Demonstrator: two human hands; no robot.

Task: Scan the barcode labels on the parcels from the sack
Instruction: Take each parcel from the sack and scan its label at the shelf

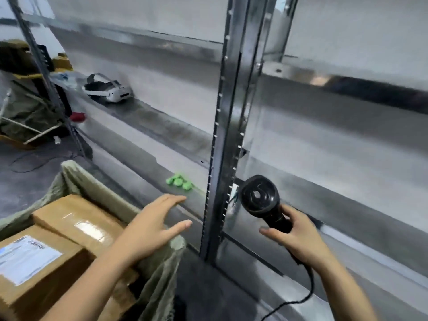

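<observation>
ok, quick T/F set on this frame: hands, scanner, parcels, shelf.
1. The right hand holds the barcode scanner by its handle. True.
2. The left hand grips a parcel. False: it is empty, fingers spread above the sack.
3. The nearest parcel shows a white label on top. True.
4. The sack is empty. False: cardboard parcels sit in it.
5. Green objects lie on the shelf. True.
6. The scanner is cordless. False: a black cable trails from it.

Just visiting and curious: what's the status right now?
Right hand grips scanner. Left hand open above sack. Boxes still inside. Shelf post between hands.
</observation>
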